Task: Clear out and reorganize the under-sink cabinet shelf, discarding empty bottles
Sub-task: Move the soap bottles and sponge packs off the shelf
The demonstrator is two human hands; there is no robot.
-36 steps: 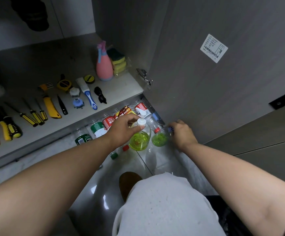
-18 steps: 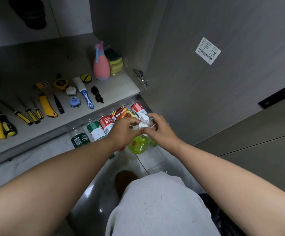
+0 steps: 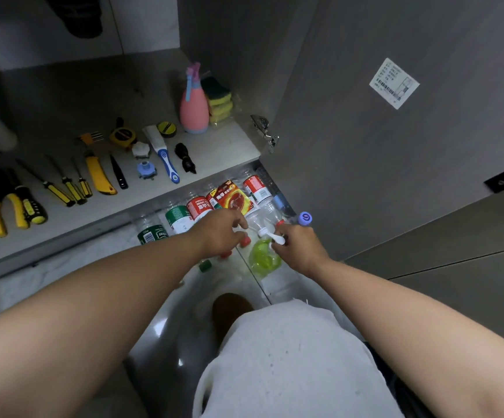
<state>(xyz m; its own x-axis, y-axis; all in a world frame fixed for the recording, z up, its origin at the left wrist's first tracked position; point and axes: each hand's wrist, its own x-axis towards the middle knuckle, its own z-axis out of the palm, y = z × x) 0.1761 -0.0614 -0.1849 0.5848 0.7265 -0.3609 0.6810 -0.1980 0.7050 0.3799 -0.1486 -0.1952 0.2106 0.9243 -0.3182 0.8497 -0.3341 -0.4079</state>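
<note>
Head view: a crouched person's arms are seen reaching to bottles on the floor below the cabinet shelf point(image 3: 202, 152), centre of frame.
Right hand point(image 3: 300, 247): grip pinched on the white pump top of the green-liquid bottle point(image 3: 264, 257).
Left hand point(image 3: 220, 233): fingers curled near a red bottle cap point(image 3: 245, 241); whether anything is held cannot be told.
Empty bottles point(image 3: 202, 208): laid in a row just under the shelf edge.
Shelf: tools point(image 3: 63, 185) upper left, pink spray bottle point(image 3: 194, 108) further back.
Risk: held only by its pump, the green bottle could tip and leak; crowded bottles could be knocked and roll.
</note>
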